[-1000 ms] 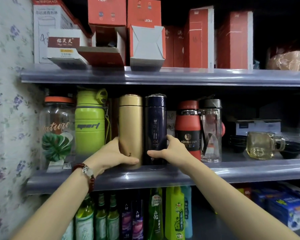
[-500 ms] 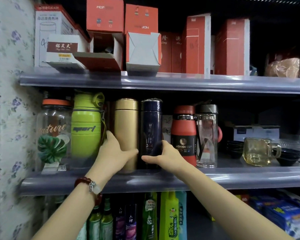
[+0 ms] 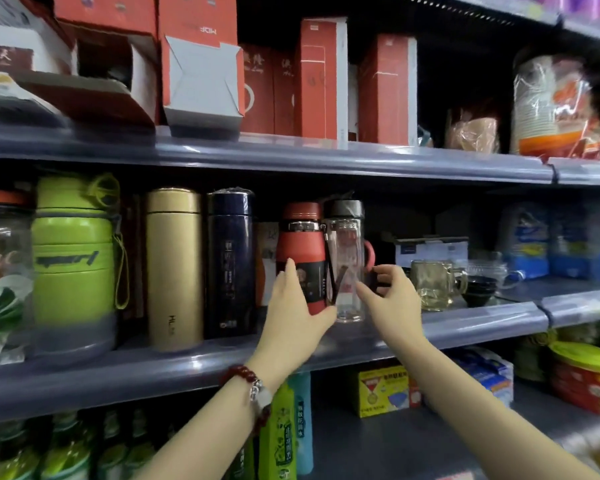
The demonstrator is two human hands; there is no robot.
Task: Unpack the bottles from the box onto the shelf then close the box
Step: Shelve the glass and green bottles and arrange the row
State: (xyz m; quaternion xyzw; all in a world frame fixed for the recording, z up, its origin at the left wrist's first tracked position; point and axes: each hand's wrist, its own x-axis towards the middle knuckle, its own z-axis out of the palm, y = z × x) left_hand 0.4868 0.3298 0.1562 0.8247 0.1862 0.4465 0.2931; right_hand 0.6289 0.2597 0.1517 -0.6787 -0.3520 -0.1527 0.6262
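On the middle shelf (image 3: 153,372) stand a green sport bottle (image 3: 73,265), a gold flask (image 3: 174,268), a navy flask (image 3: 230,265), a red bottle (image 3: 300,244) and a clear bottle with a dark cap (image 3: 345,244). My left hand (image 3: 291,313) wraps the lower part of the red bottle, thumb reaching under the clear one. My right hand (image 3: 390,299) pinches the clear bottle's right side. On the upper shelf lie two red boxes, one gaping open (image 3: 111,74) and one with white end flaps loose (image 3: 201,81).
A glass jar with an orange lid (image 3: 0,258) stands far left. A glass mug (image 3: 433,284) and dark bowls (image 3: 478,289) sit right of my hands. Closed red cartons (image 3: 321,81) fill the upper shelf. Bottles and packets (image 3: 281,434) crowd the shelf below.
Both hands have left the gold and navy flasks and shifted right to the red and clear bottles. The view has swung right and moved closer.
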